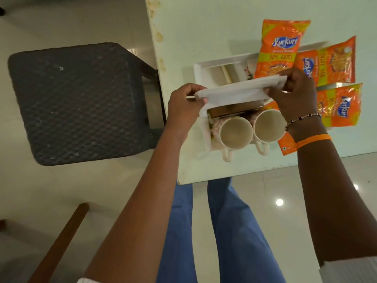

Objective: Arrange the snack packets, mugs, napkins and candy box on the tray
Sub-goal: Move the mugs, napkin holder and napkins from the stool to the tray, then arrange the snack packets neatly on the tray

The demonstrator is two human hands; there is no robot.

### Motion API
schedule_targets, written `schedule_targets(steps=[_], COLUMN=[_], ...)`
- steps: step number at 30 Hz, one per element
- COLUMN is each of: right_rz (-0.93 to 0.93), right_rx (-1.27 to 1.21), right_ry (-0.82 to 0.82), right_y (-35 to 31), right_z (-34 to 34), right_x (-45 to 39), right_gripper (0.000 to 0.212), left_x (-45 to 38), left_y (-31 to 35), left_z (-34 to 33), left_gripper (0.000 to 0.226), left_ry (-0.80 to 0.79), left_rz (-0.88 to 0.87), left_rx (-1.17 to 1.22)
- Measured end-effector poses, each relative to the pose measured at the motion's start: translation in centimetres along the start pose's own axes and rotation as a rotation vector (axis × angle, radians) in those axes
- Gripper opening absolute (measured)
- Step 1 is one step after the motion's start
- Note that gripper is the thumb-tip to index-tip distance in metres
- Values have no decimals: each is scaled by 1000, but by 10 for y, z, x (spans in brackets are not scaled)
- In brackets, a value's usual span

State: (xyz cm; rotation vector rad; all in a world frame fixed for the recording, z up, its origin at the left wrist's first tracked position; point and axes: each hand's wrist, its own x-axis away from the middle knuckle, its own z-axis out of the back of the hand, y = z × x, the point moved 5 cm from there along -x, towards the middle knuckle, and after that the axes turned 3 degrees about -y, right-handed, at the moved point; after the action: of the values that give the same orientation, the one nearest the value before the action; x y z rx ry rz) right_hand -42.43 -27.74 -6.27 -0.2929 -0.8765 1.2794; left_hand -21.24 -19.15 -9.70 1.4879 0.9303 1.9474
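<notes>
Two hands, left [184, 103] and right [293, 92], each pinching an end of a napkin [238, 90], stretched flat above the tray [199, 68] and mugs [235, 132]. Probably light, limp, easily torn; best held by the ends, gently.

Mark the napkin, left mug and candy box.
napkin [236, 89], head view, middle of the white fold
left mug [235, 133], head view, inside of the bowl
candy box [234, 111], head view, brown side face
</notes>
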Motion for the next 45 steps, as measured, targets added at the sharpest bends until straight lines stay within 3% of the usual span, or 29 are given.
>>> schedule_targets(steps=[12,17,22,26,35,37,40,45], right_rz=[-27,-95,-106,-86,-125,-122,-166,-204], right_rx=[80,-8,19,68,1,-42,-115,-57], right_ry=[-140,-205,-276,-329,-395,-370,-197,22], right_y=[60,67,70,70,71,71,80,112], right_z=[-4,-14,-21,-24,-26,-22,-2,39], right_x=[-23,-30,-34,-34,-35,-34,-32,-3], right_gripper=[27,31,48,45,42,40,35,25], left_x=[-6,-8,-2,0,-9,-6,2,22], left_y=[-28,-34,-25,-17,-8,-7,1,14], left_z=[-48,-51,-58,-63,-60,-59,-62,-83], left_gripper=[20,36,49,43,28,28,28,31], left_ry=[128,126,31,-54,-28,5,69,23], left_rz=[53,142,0,-91,-68,-77,-143,-292], left_rx=[-119,-64,-235,-346,-362,-375,-418,-515])
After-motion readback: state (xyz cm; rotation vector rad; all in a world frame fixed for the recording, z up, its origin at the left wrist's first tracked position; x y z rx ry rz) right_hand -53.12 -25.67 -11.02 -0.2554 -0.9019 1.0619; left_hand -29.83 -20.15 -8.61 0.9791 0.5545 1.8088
